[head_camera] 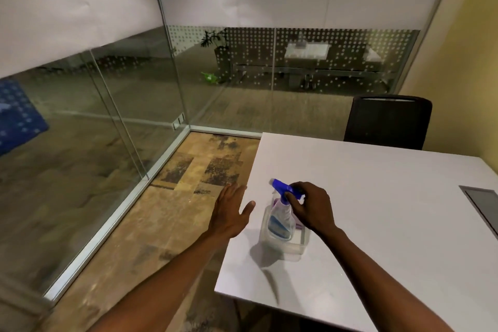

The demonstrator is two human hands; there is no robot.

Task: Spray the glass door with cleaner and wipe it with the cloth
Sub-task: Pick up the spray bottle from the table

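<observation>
A clear spray bottle (pixel 280 219) with a blue trigger head and blue liquid stands in a clear plastic tub (pixel 296 248) near the left edge of the white table (pixel 377 210). My right hand (pixel 310 206) grips the bottle's blue head from the right. A bit of purple cloth (pixel 299 225) shows in the tub behind the bottle. My left hand (pixel 231 210) hovers with straight fingers just left of the tub, at the table's edge, holding nothing. The glass door (pixel 80 121) and glass walls stand to the left and ahead.
A black chair (pixel 388 121) stands at the table's far side. A grey cable hatch (pixel 482 205) is set in the table at the right. Worn, patchy carpet (pixel 167 213) runs between table and glass. A yellow wall (pixel 469 62) closes the right side.
</observation>
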